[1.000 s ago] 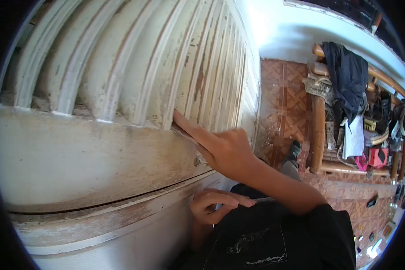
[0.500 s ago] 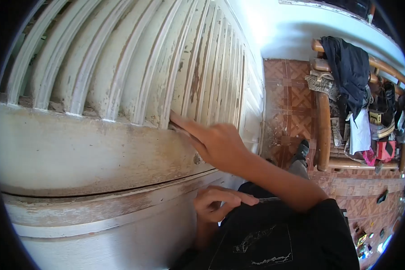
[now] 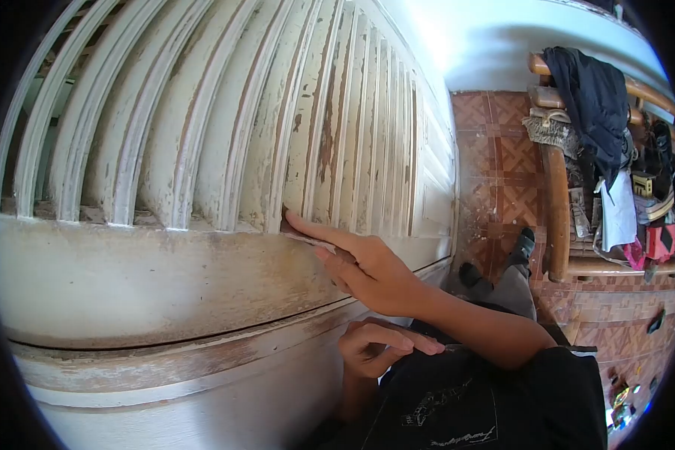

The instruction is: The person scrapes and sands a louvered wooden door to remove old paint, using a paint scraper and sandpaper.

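A white louvred wooden panel [image 3: 150, 277] with worn, flaking paint fills the left side. My right hand [image 3: 375, 266] reaches across with its index finger extended to the foot of one slat [image 3: 277, 150], where the slat meets the wide rail. Pinched under its fingers is a thin folded piece of sandpaper [image 3: 307, 239], pressed into that corner; part of it is hidden by the hand. Closer to my body, my left hand [image 3: 375, 349] is held before my dark shirt, fingers bent and close together. A thin greyish edge shows by its fingertips, too small to name.
A bamboo bench [image 3: 556, 210] stands at the right, with a black jacket [image 3: 592, 105], a white cloth [image 3: 616, 214] and a red box [image 3: 660, 241] on it. Patterned brown tiles [image 3: 495, 157] cover the floor. Small items lie scattered at the lower right.
The view has shifted, so the panel sits lower. My right hand, blurred before, is now sharper and its sandpaper shows more, still at a slat's foot. The left hand keeps its bent pose.
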Motion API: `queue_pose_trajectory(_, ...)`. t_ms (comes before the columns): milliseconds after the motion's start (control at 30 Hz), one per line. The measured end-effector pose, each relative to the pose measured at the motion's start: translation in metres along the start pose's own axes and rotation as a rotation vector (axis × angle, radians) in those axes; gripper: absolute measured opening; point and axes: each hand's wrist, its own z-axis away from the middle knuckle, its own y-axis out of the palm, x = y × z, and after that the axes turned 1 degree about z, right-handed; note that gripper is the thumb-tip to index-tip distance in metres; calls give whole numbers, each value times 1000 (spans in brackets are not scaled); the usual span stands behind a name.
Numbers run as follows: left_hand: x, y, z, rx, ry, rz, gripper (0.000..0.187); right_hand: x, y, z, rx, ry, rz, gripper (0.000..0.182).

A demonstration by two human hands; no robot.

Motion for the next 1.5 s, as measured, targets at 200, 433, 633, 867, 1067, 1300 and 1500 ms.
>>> queue_pose_trajectory(200,6,-9,1,36,-26,-47,11,5,-13,-21,-58,-141,371,47)
queue_pose_trajectory(433,3,-7,-7,84,47,-37,14,-8,-28,-22,-149,-452,1243,66)
queue_pose_trajectory(633,-5,-2,-1,50,62,-105,18,-8,-23,-18,-279,-663,1267,66)
queue_pose_trajectory(867,-3,-1,-7,115,96,-140,19,11,-26,-17,-115,-460,1341,62)
queue_pose_trajectory(1067,-2,0,-6,99,71,-107,22,10,-28,-28,-152,-470,1372,60)
queue_pose_trajectory(1300,3,-2,-1,52,56,-96,6,10,-35,-40,-157,-449,1463,67)
queue_pose_trajectory(1500,9,0,-6,32,69,-84,14,8,-23,-21,-139,-519,1319,69)
